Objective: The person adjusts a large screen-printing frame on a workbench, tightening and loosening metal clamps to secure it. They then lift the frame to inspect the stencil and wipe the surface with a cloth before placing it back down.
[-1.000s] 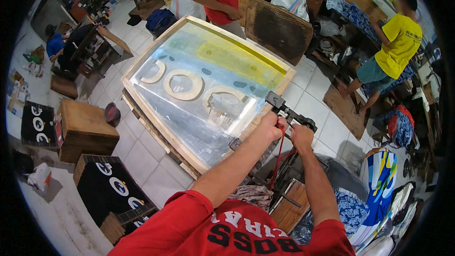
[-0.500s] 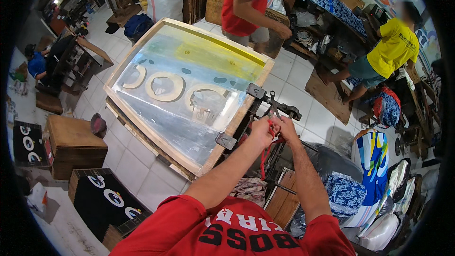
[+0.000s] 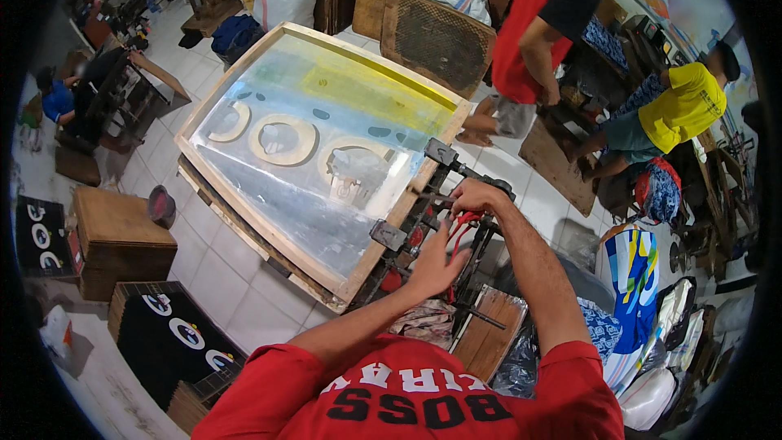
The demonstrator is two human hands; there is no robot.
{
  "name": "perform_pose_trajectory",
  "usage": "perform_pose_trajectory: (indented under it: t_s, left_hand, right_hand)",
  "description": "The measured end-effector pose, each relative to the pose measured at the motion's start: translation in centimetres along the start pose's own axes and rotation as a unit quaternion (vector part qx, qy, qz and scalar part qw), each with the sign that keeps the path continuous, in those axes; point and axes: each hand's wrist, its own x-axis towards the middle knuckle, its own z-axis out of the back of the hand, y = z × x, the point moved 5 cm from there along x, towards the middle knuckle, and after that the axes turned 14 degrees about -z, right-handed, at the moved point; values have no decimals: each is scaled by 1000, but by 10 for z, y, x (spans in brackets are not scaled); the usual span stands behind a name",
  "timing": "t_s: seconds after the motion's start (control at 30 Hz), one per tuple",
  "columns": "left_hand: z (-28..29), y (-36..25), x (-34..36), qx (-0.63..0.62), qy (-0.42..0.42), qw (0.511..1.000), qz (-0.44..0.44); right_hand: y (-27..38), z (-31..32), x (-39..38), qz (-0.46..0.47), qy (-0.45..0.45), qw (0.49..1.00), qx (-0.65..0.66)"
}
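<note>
A wooden-framed printing screen, with large ring shapes and blue and yellow ink stains on its mesh, lies tilted in front of me. Dark metal clamps grip its right-hand edge, joined to a black metal frame. My right hand is closed beside the upper clamp. Red shows just under its fingers, and a dark bar reaches left from it; what it holds is unclear. Below and to the left, my left hand has its fingers stretched out and thumb apart, near the lower clamp. A red strand hangs between the hands.
Stacked boards and a dark bowl stand at left, above black printed panels. A person in a red vest and one in yellow are at right. Bags and blue patterned cloth lie near my right arm.
My hands, together before, have parted: the left moved down-left and opened, while the right stays near the upper clamp. The person in the red vest has walked right, uncovering a brown board.
</note>
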Motion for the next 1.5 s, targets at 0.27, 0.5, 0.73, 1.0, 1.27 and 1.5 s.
perform_pose_trajectory:
  t_s: [0.27, 0.5, 0.73, 1.0, 1.27, 1.5]
  left_hand:
    - [134, 64, -135, -15, -104, 987, 123]
    - [200, 107, -233, -85, -228, 924, 296]
    - [218, 108, -311, -80, -259, 886, 376]
    - [183, 118, -298, -116, -111, 906, 392]
    - [249, 115, -277, -10, 0, 960, 280]
    - [278, 151, -367, 59, 40, 933, 352]
  right_hand:
    - [13, 15, -9, 88, -33, 968, -232]
    - [22, -9, -35, 185, -57, 977, -86]
    - [-109, -63, -122, 138, -404, 888, 173]
    - [-226, -192, -135, -73, -557, 819, 116]
    - [-238, -215, -107, -135, -620, 771, 52]
    - [-239, -218, -99, -171, -607, 775, 41]
